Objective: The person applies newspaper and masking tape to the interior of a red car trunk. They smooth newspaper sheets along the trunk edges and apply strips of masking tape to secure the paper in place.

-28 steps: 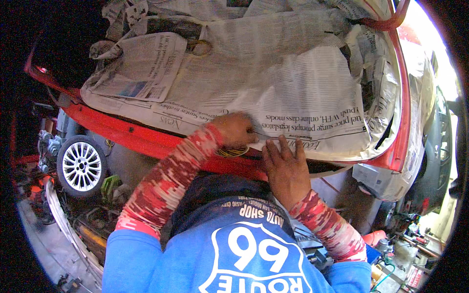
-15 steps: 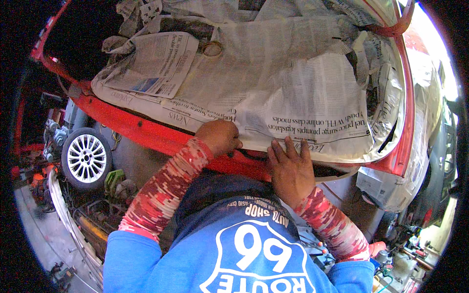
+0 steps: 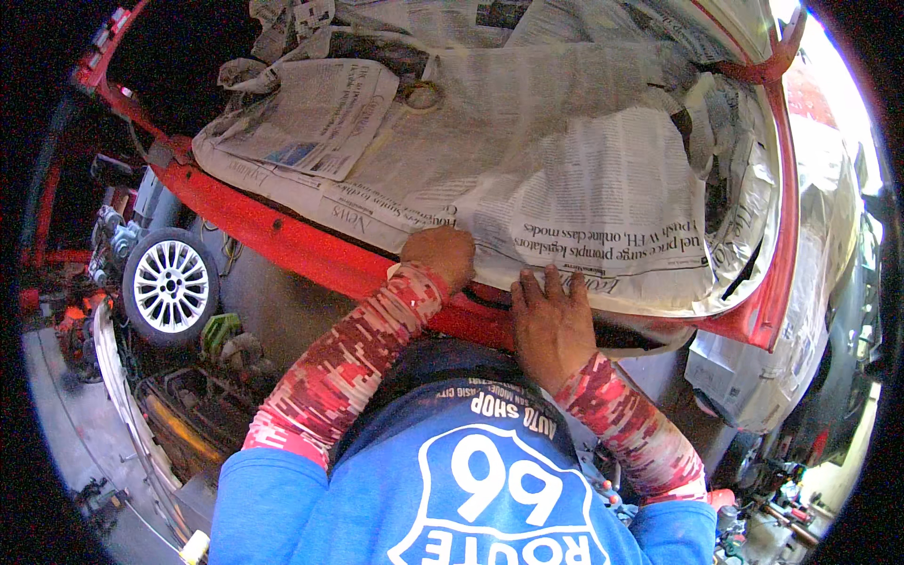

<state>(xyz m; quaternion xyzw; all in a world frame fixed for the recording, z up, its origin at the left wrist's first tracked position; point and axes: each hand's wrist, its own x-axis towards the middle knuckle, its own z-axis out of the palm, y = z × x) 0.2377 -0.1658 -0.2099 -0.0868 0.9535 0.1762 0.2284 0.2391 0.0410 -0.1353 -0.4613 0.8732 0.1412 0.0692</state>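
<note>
Newspaper sheets (image 3: pixel 603 179) cover a broad panel framed by red car bodywork (image 3: pixel 268 242). My left hand (image 3: pixel 441 256) is closed in a fist at the near edge of the paper; its fingertips are hidden, so what they grip cannot be made out. To the right, my right hand (image 3: pixel 554 320) has its fingers stretched forward, their tips resting on the paper's near border. A pale masking strip (image 3: pixel 650 305) runs along that border. Between the two hands a dark gap shows under the paper's edge. A roll of tape (image 3: pixel 421 95) lies on the sheets farther off.
At left a wheel with a silver multi-spoke rim (image 3: pixel 170 286) stands near assorted car parts (image 3: pixel 179 414). A plastic-wrapped car body (image 3: pixel 772 367) is close by on the right. A red hinge arm (image 3: pixel 767 68) juts over the far right corner.
My left hand has moved slightly right and forward, closer to my right hand, and its fingertips are now hidden. My right hand stays at the paper's border. The view has shifted slightly.
</note>
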